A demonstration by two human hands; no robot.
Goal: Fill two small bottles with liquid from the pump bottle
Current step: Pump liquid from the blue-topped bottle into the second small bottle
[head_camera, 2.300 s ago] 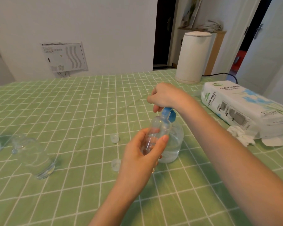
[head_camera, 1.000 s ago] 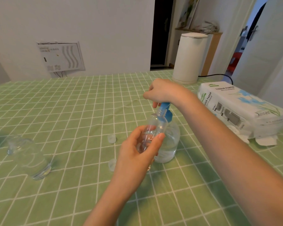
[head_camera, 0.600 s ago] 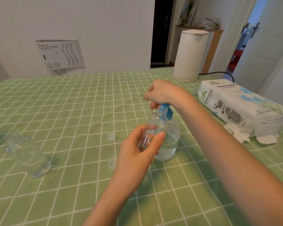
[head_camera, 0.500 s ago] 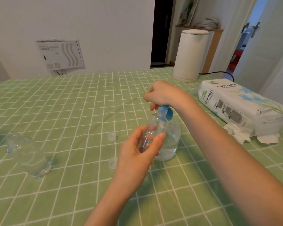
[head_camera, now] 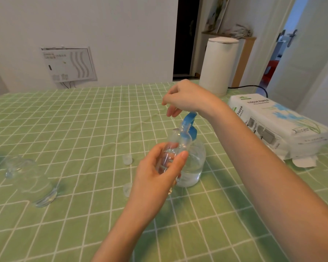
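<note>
Filling step: left hand (head_camera: pixel 155 178) grips bottle (head_camera: pixel 178 142), mouth at pump (head_camera: pixel 189 120) spout; right hand (head_camera: pixel 186 97) sits over the pump, fingers loose, gripping nothing. Next, likely: press down; keep mouth aligned.

A single wide-angle view, worn on the person's head, looks forward and down across the counter (head_camera: pixel 64 129). Both forearms cross the bottom edge. The left hand (head_camera: pixel 155 174) grips a small bottle (head_camera: pixel 175 146) near the middle of the frame, and the right hand (head_camera: pixel 186 97) hangs just beyond it — both close to the lens. The counter fills the lower two thirds. Above its far edge the view takes in the wall (head_camera: pixel 112 35) and a dark doorway (head_camera: pixel 185 35) — uprights at the right lean.
</note>
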